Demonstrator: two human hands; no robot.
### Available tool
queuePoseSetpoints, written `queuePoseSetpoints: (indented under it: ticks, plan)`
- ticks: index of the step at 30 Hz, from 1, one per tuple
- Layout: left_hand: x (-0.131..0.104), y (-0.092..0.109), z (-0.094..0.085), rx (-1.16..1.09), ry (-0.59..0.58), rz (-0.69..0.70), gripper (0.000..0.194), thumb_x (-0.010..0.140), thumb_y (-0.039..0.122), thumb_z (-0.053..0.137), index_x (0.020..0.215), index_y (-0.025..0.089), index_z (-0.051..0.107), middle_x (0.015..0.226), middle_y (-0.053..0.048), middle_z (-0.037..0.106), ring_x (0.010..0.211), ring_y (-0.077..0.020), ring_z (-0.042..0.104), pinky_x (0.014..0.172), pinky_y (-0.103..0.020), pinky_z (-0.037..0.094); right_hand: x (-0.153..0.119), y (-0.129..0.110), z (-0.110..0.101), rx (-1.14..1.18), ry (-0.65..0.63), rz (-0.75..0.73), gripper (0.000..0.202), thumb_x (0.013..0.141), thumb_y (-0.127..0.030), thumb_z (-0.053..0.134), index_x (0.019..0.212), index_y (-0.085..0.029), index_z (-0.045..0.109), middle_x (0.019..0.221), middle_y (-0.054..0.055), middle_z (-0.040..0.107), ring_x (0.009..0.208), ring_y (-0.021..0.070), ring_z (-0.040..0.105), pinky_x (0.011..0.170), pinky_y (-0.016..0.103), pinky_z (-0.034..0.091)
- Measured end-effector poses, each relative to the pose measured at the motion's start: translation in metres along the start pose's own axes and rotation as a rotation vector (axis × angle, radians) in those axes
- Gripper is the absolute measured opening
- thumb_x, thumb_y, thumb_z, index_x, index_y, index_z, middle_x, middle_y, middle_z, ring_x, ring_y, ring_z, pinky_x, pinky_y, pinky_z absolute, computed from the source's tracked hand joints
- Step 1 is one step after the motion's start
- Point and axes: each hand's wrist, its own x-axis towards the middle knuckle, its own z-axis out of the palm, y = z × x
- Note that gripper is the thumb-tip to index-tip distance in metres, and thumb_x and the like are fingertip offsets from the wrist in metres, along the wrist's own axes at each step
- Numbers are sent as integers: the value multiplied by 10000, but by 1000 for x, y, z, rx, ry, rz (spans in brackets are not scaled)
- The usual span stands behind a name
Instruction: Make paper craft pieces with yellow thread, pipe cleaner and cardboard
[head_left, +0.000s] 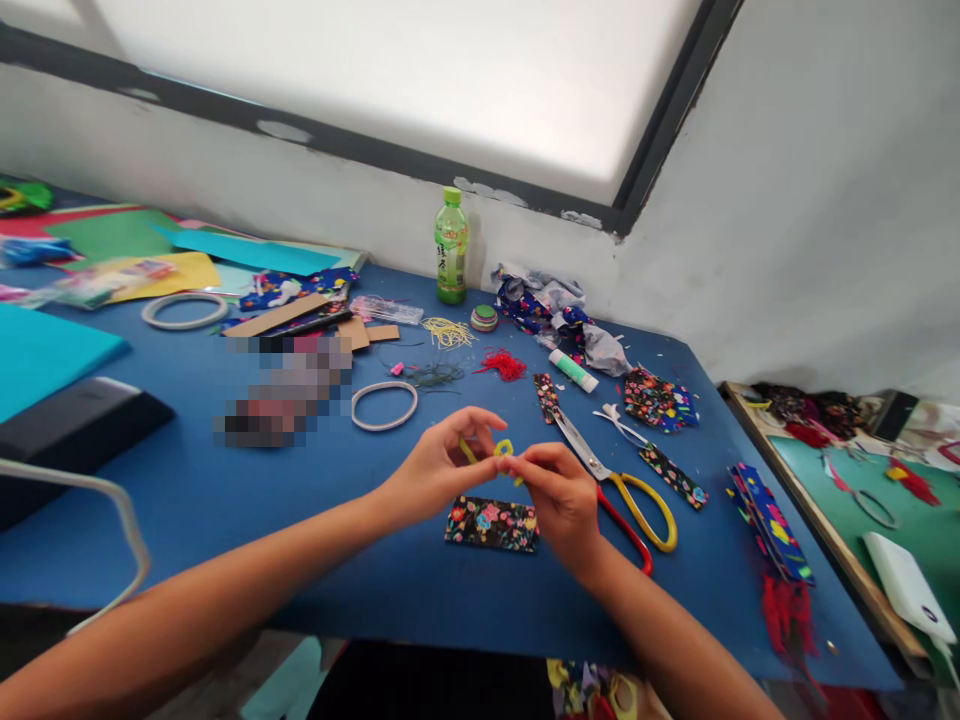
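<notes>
The two hands meet over the near middle of the matte blue tabletop (pixel 420 600), fingertips almost touching. Between them is a small bright-yellow looped piece (pixel 504 449), pinched by the left hand (pixel 442 462) and the right hand (pixel 564 492) together (it looks like thin cord, though the fingers hide part of it). Just on the near side of the hands lies a flat black rectangle with a colourful floral print (pixel 491 524). To the right rest metal scissors with one red and one yellow handle (pixel 598 468), blades pointing far and left. Farther off are a white-and-green glue stick (pixel 574 370), a loose tangle of red thread (pixel 504 365) and a bundle of pale-yellow strands (pixel 448 333). A round grey ring (pixel 384 406) lies left of these, nearer.
</notes>
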Motion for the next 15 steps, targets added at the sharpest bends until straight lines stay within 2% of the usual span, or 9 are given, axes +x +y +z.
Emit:
queuePoseSetpoints:
  ticks: [2,6,9,11,12,15]
  plan:
    - [1,1,0,-128,-46,-54,342,737,287,717,1016,177,553,724,50,553,565,-64,559,512,-167,416,3,0,-10,-165,-94,-179,454,901,-56,480,1255,-324,575,923,29,649,855,125,645,750,242,557]
    - [2,3,1,-343,-80,-164,375,706,249,747,1017,177,550,758,59,550,506,-33,535,489,-157,417,14,-6,-28,-426,-272,-487,515,892,-44,491,1386,-176,430,947,80,698,972,190,652,843,301,564]
    - [3,3,2,-374,-101,-207,385,707,249,749,1031,172,556,736,58,555,501,-28,507,476,-148,405,16,-11,-29,-489,-314,-570,523,879,-30,499,1388,-118,414,921,95,709,964,211,665,845,304,570]
    - [3,3,2,-352,-76,-184,361,710,258,748,1009,166,568,733,52,560,537,-38,521,507,-152,429,13,-12,-22,-400,-281,-478,496,887,-26,467,1362,-167,451,987,94,695,1003,201,654,879,307,557]
    - [3,3,2,-336,-55,-160,343,711,262,748,990,164,574,741,48,565,563,-46,536,529,-157,445,11,-12,-17,-314,-242,-374,485,892,-32,456,1343,-210,470,1035,86,679,1021,190,647,884,304,554]
    - [4,2,2,-281,24,-75,292,715,268,744,930,166,575,787,32,591,638,-72,577,579,-178,483,7,-13,-4,67,-73,103,431,896,-118,493,1283,-306,463,1169,59,597,1026,166,639,812,286,576]
